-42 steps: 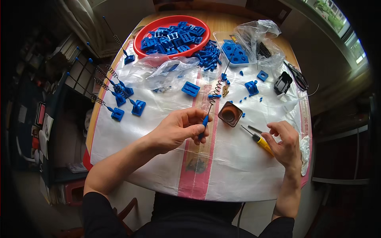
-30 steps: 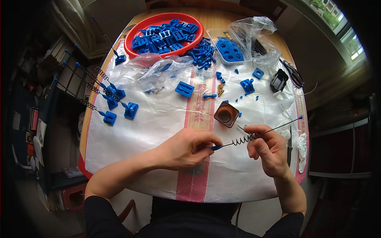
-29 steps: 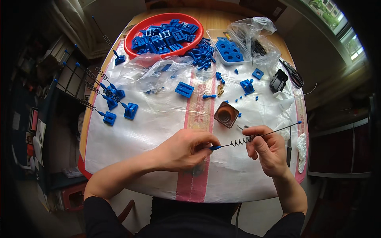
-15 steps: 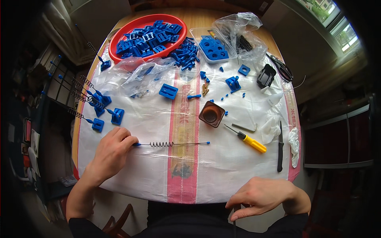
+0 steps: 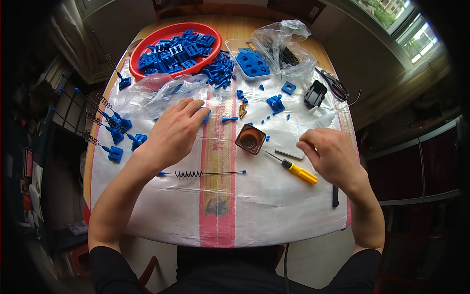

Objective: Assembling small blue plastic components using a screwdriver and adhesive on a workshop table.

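My left hand [image 5: 174, 131] lies over a blue slotted block [image 5: 207, 117], its fingers bent over the piece and covering most of it. The thumb is hidden beneath the hand. Below that wrist a black spring wire [image 5: 190, 173] with blue ends rests flat on the sheet, apart from the hand. My right hand [image 5: 329, 156] hovers at the right side with its fingers curled in; nothing shows between them. A hex key [image 5: 289, 154], a yellow-handled screwdriver [image 5: 299, 171] and a translucent white bottle [image 5: 325, 120] are closest to it. The right forearm partly covers a black knife handle [image 5: 335, 196].
A red basin [image 5: 218, 41] heaped with blue parts stands far left, beside a clear box [image 5: 229, 45] of blue plates. Spring-wire stands [image 5: 115, 154] line the left edge. A brown cup [image 5: 250, 139] is mid-table; scissors [image 5: 335, 84] lie far right.
My left hand has left the spring wire and moved forward and right onto the blue block. My right hand has risen from the near edge to over the table's right side.
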Available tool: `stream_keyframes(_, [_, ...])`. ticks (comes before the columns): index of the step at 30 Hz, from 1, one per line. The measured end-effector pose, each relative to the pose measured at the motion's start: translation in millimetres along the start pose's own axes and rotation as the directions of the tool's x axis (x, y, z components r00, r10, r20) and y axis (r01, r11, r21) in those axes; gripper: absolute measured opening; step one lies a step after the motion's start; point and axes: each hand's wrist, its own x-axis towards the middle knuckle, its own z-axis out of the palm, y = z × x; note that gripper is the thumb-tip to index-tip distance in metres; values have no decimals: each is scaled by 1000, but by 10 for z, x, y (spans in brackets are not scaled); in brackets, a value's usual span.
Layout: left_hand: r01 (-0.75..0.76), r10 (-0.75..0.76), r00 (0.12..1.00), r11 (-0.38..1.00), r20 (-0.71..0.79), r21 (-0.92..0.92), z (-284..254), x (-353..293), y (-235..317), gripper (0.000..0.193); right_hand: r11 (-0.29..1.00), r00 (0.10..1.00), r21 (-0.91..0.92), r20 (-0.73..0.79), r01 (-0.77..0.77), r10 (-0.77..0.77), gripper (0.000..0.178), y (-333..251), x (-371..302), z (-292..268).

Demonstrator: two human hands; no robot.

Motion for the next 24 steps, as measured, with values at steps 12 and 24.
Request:
stream_keyframes(12, [23, -8, 999, 950, 49, -311, 94, 77, 110, 43, 903, 917, -187, 18, -388, 398, 27, 771, 1252, 725])
stream_keyframes(24, [37, -66, 995, 941, -77, -336, 23, -163, 287, 57, 932, 925, 102, -122, -348, 359, 25, 959, 1209, 741])
